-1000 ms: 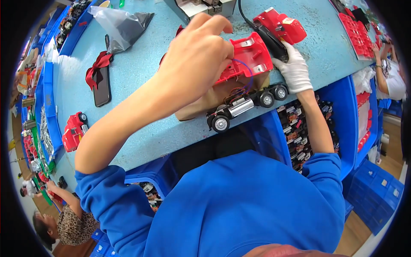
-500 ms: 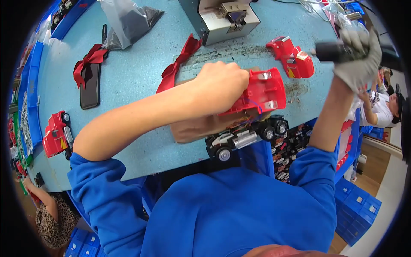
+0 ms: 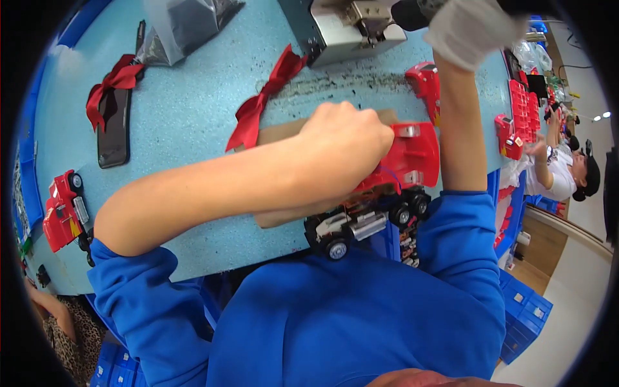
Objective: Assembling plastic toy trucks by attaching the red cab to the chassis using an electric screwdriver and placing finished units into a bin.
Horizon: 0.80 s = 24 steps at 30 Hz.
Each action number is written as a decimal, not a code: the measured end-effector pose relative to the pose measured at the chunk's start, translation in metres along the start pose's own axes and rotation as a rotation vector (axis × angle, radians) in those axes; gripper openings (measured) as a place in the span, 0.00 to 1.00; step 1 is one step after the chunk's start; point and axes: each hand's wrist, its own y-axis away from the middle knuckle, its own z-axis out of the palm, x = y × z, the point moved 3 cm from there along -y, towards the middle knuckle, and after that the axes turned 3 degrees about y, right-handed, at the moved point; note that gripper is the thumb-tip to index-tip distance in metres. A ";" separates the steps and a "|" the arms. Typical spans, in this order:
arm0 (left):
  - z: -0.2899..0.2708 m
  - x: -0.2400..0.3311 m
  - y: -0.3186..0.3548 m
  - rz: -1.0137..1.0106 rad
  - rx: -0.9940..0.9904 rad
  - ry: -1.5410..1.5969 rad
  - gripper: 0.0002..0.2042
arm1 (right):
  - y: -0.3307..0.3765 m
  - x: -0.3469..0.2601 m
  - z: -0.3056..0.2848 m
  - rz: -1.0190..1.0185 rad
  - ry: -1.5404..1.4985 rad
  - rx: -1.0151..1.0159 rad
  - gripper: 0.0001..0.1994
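My bare left hand (image 3: 345,145) is closed round a red plastic toy truck body (image 3: 418,151), held with its hollow underside up. Thin wires run from it to a black wheeled truck chassis (image 3: 364,226), at the table's near edge. Beneath my left hand lies a brown block (image 3: 278,134), partly covered. My gloved right hand (image 3: 474,32), blurred, grips a black electric screwdriver (image 3: 412,14), its tip at the front of a grey metal box, apparently a screw feeder (image 3: 329,48). Behind my right forearm a red truck cab (image 3: 422,87) is partly hidden.
A red ribbon (image 3: 264,106) lies left of the metal box. Further left are a phone (image 3: 114,138) under another red ribbon (image 3: 113,84), a plastic bag (image 3: 174,32) and a red toy truck (image 3: 61,213). A co-worker (image 3: 558,171) sits at the right.
My right hand has swung left and away from me, bringing the screwdriver to the metal box. My left hand keeps hold of the truck body; the view has shifted slightly.
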 end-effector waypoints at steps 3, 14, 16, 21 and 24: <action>0.000 -0.001 0.000 -0.007 -0.014 -0.006 0.07 | 0.031 -0.031 -0.005 -0.052 0.239 0.209 0.09; 0.005 0.002 0.004 0.077 0.134 -0.045 0.08 | 0.018 -0.087 -0.128 -0.056 -0.087 -0.168 0.05; 0.004 0.008 0.011 0.127 0.318 -0.114 0.07 | -0.001 -0.065 -0.113 -0.157 0.067 -0.179 0.04; -0.001 0.008 0.005 -0.041 0.024 -0.055 0.06 | -0.009 -0.030 -0.038 0.042 -0.419 -0.208 0.12; -0.005 0.007 0.001 -0.025 -0.040 0.000 0.06 | -0.026 0.009 -0.015 0.281 -0.416 -0.451 0.11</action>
